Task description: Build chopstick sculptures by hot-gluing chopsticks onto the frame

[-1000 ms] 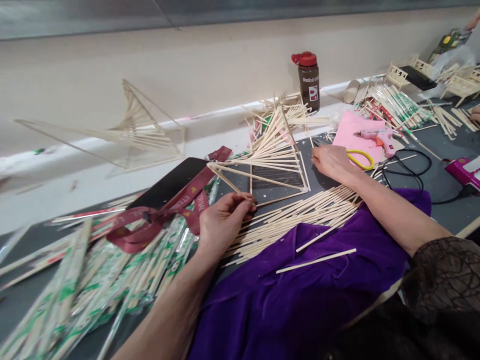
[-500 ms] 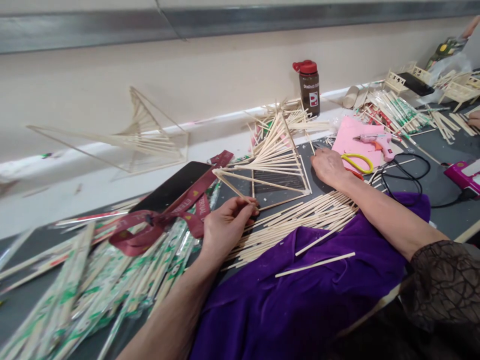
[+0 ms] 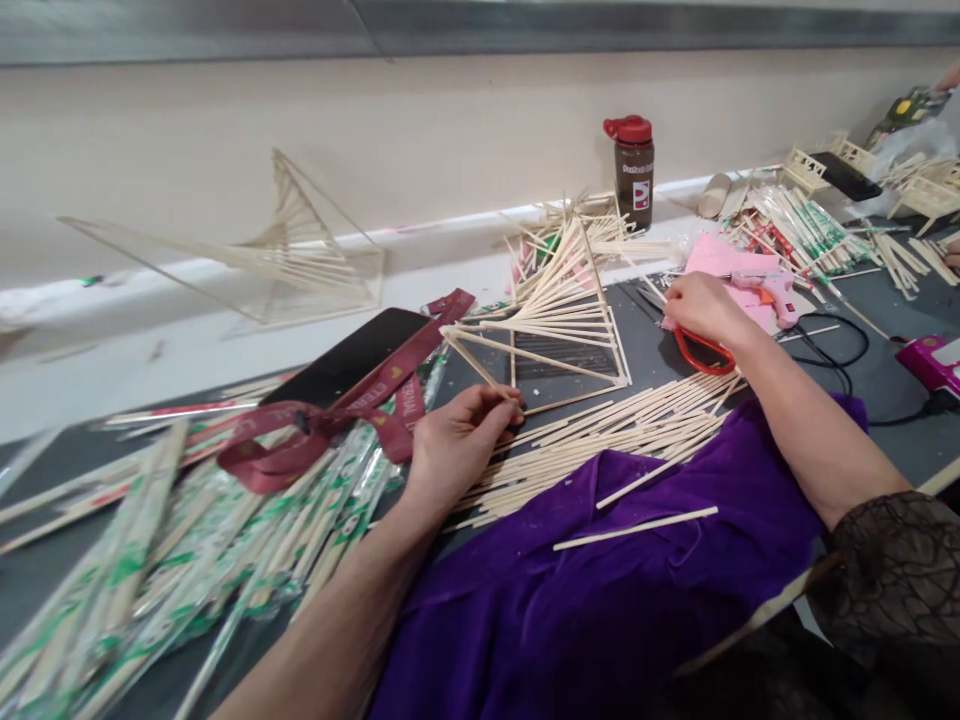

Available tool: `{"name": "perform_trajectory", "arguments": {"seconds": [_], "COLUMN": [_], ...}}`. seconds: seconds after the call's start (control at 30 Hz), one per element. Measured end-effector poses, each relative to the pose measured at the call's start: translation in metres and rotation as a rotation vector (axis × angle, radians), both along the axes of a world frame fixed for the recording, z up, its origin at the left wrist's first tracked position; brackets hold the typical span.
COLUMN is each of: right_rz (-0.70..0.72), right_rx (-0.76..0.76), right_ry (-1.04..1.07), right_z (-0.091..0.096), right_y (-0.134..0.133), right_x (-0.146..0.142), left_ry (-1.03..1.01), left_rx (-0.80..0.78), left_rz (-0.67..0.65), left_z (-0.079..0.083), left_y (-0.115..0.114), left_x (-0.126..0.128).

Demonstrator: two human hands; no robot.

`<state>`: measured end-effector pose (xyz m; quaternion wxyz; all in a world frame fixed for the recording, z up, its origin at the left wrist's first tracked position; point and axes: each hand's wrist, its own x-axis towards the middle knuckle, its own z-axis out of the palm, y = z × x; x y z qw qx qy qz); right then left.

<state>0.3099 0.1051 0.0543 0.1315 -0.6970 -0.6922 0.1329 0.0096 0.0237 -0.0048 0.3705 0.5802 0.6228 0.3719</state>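
Note:
My left hand [image 3: 459,447] pinches the near corner of a triangular stick frame [image 3: 559,335] that lies on the dark table [image 3: 892,310]. Its fingers are closed on a thin stick of that frame. My right hand [image 3: 701,305] lies further back at the edge of a pink sheet [image 3: 720,258], fingers curled downward. A red scissors handle [image 3: 701,358] shows just under its wrist. What the fingers hold is hidden. A pink glue gun [image 3: 769,288] lies just right of that hand. Loose bare sticks [image 3: 615,430] fan out between my arms.
Purple cloth [image 3: 600,590] covers my lap and the table's edge. Wrapped chopsticks [image 3: 187,560], a red ribbon [image 3: 330,425] and a black phone [image 3: 349,352] lie to the left. A brown bottle [image 3: 634,170] and another stick frame [image 3: 292,250] stand on the ledge. A black cable [image 3: 832,345] lies right.
My right hand has moved right and back onto the pink sheet, covering the yellow scissors handle. The left hand keeps its pinch on the frame's corner.

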Motion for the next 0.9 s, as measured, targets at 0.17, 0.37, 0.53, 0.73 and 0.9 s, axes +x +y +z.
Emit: {"name": "perform_trajectory", "arguments": {"seconds": [0.17, 0.37, 0.53, 0.73, 0.9], "right_rz": [-0.037, 0.232, 0.335, 0.502, 0.646], "right_rx": [-0.041, -0.101, -0.113, -0.152, -0.256], "right_ry": [0.929, 1.129, 1.058, 0.902, 0.836], "right_z": [0.007, 0.013, 0.019, 0.032, 0.039], "right_y": [0.003, -0.007, -0.015, -0.030, -0.046], "right_x": [0.016, 0.007, -0.001, -0.010, -0.026], "left_ry": [-0.002, -0.057, -0.073, -0.136, -0.321], "left_rx": [-0.014, 0.005, 0.113, 0.595, 0.582], "left_rz": [-0.019, -0.053, 0.092, 0.230, 0.062], "left_z": [0.004, 0.009, 0.035, 0.095, 0.115], "left_y": [-0.001, 0.000, -0.003, -0.039, -0.044], "left_x": [0.001, -0.001, -0.015, 0.003, 0.028]}}
